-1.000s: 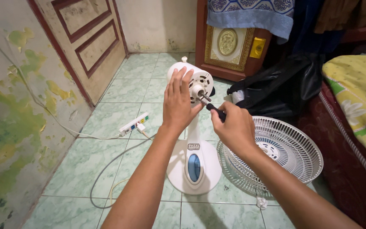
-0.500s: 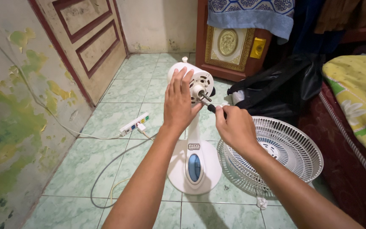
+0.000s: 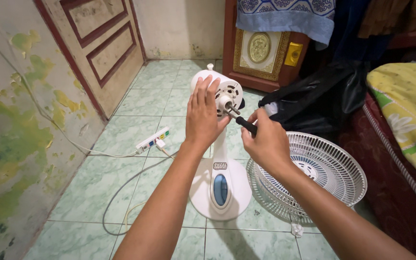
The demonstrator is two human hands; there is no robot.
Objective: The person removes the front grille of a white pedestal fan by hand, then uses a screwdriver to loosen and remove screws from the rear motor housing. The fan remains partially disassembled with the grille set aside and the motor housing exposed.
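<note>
The left hand (image 3: 201, 114) lies flat, fingers released, against the fan motor (image 3: 217, 92) mid-floor, while the right hand (image 3: 264, 142) clenches a screwdriver (image 3: 244, 124) whose tip could slip off and gouge the housing

White fan grille (image 3: 331, 175), power strip (image 3: 153, 140), black bag (image 3: 321, 98), brown door (image 3: 99, 43)

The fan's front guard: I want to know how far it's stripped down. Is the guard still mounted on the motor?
No, the white guard lies on the floor tiles beside the fan base.
</note>
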